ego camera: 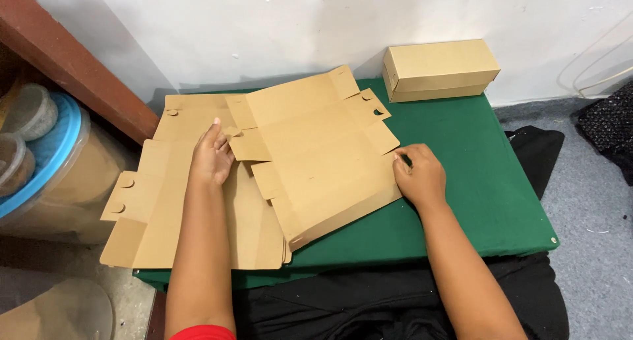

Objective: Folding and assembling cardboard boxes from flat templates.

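- Resting flat, the left hand (212, 156) lies palm down with fingers stretched out and released, pressing on the stack of flat box blanks (158, 208) where a side flap of the top blank meets it.
- The right hand (419, 175) is curled at the right edge of the top cardboard blank (323, 152), fingertips pinching or pushing that edge; whether it truly grips the sheet or only presses it I cannot tell.
- The top cardboard blank lies unfolded and slightly skewed across the middle of the green table (488, 182), overlapping the stack on its left, its long right edge near the table's centre.
- Judging by its look, the blank is light, thin and fairly stiff, with scored fold lines, so it should bend cleanly along those creases but crumple if squeezed mid-panel. The outer edges and flap roots look like the soundest places to take hold; the small tabs with round cut-outs seem the weakest parts.
- Its surface is matte brown card, so it probably slides easily on the sheets below yet drags a little on the cloth-like table top.
- 1 finished closed box (440, 69) of the same card sits at the table's far edge against the white wall (297, 23), well apart from both hands.
- To the left, a clear tub with a blue lid (49, 149) stands on the floor beside the table.
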